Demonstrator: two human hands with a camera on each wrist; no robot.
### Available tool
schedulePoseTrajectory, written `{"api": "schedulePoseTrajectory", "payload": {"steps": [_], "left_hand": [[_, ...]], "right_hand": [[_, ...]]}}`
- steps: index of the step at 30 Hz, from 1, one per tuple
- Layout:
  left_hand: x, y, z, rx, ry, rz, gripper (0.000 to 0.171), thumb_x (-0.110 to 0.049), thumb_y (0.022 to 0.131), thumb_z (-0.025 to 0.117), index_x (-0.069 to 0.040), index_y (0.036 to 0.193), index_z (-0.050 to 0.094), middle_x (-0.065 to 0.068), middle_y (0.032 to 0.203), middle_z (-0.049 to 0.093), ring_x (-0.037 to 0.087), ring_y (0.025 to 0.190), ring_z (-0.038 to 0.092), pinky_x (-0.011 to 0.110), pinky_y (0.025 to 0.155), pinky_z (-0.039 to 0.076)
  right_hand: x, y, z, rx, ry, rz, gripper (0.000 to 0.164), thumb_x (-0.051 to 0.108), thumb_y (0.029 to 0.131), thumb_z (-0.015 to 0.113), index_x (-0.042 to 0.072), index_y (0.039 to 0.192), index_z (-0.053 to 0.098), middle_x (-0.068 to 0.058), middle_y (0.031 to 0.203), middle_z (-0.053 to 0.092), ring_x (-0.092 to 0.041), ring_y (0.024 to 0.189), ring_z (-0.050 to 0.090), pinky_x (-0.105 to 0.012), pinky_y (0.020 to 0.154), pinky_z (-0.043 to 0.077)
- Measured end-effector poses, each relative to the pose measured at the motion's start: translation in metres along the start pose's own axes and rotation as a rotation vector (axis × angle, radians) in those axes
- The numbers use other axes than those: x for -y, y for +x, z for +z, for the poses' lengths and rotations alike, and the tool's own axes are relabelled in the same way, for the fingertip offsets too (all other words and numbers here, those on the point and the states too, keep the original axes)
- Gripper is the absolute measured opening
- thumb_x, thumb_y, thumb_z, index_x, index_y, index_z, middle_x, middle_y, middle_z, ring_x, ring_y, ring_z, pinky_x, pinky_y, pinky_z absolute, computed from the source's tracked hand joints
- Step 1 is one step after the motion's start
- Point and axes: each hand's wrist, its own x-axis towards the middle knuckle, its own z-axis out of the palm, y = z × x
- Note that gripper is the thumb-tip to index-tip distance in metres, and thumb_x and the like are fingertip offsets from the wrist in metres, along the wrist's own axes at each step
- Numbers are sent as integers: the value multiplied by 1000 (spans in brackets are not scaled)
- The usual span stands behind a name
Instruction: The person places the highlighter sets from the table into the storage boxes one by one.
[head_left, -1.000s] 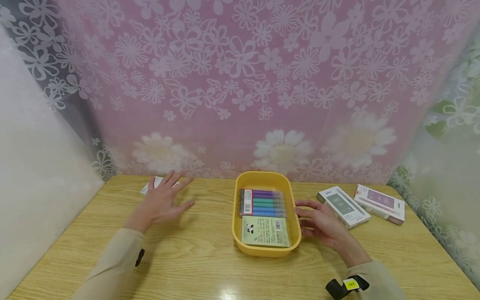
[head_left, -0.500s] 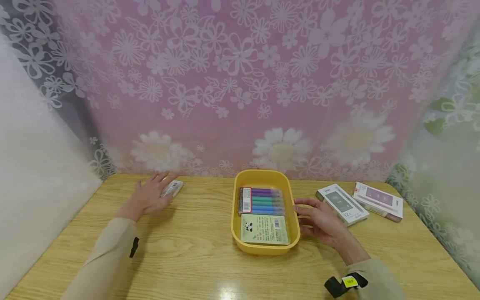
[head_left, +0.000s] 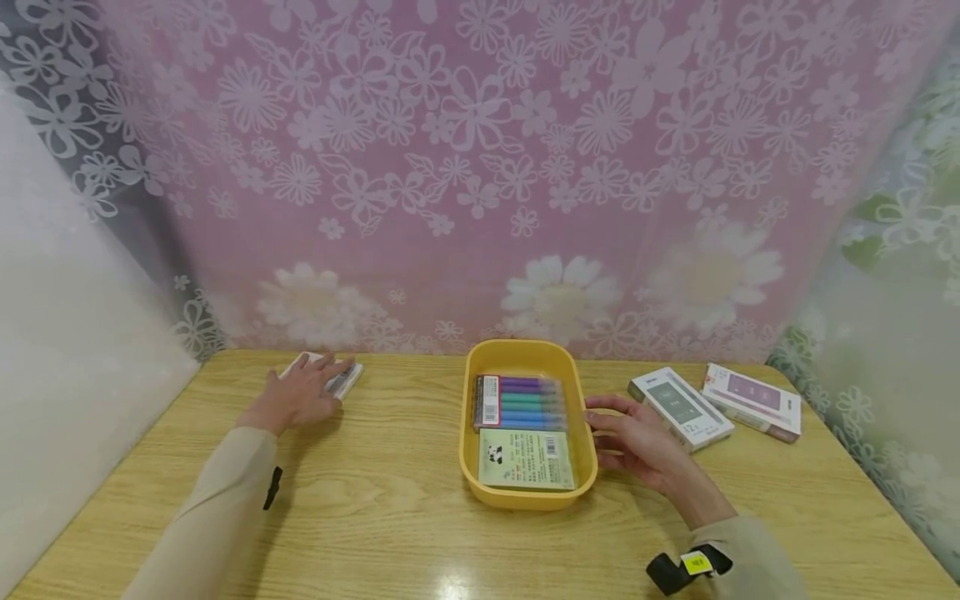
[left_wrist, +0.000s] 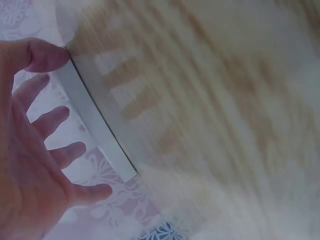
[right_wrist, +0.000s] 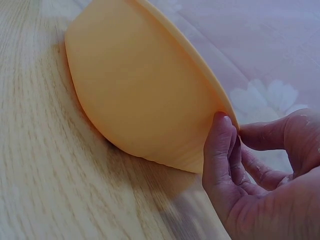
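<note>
My left hand (head_left: pixel 288 400) lies over a flat white box (head_left: pixel 347 382) at the table's far left, its fingers spread. The left wrist view shows the thumb touching one end of the box's narrow white edge (left_wrist: pixel 95 117), with the other fingers apart. My right hand (head_left: pixel 641 446) holds the right rim of a yellow plastic bin (head_left: pixel 528 498), thumb and fingertips meeting there in the right wrist view. Inside the bin lie a clear pack of purple, green and blue pens (head_left: pixel 528 404) and, nearer me, a pale green box with a panda picture (head_left: pixel 525 458).
Right of the bin lie a white box with a dark green panel (head_left: pixel 681 408) and a white box with a purple panel (head_left: pixel 752 400), close together. A pink flowered curtain (head_left: pixel 420 208) hangs behind the wooden table (head_left: pixel 375 533), with pale curtains at both sides.
My left hand has moved left and slightly down onto the white box, its thumb reaching the near edge. My right hand has stayed at the bin's rim.
</note>
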Motion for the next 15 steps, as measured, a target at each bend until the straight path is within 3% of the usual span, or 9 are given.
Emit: {"api": "schedulePoseTrajectory", "payload": {"steps": [6, 15], "left_hand": [[1, -1, 0, 35, -10, -14, 70, -39, 94, 51, -22, 161, 35, 22, 166, 28, 61, 147, 22, 92, 97, 19], [-4, 0, -3, 41, 28, -47, 72, -47, 95, 54, -20, 159, 37, 24, 161, 35, 63, 139, 34, 87, 90, 35]], "right_hand": [[-1, 1, 1, -2, -2, 1, 47, 23, 101, 64, 5, 140, 48, -1, 105, 72, -15, 85, 71, -27, 71, 61], [-1, 1, -1, -1, -8, -2, 49, 24, 101, 64, 4, 142, 47, -1, 106, 72, -15, 86, 71, -28, 72, 62]]}}
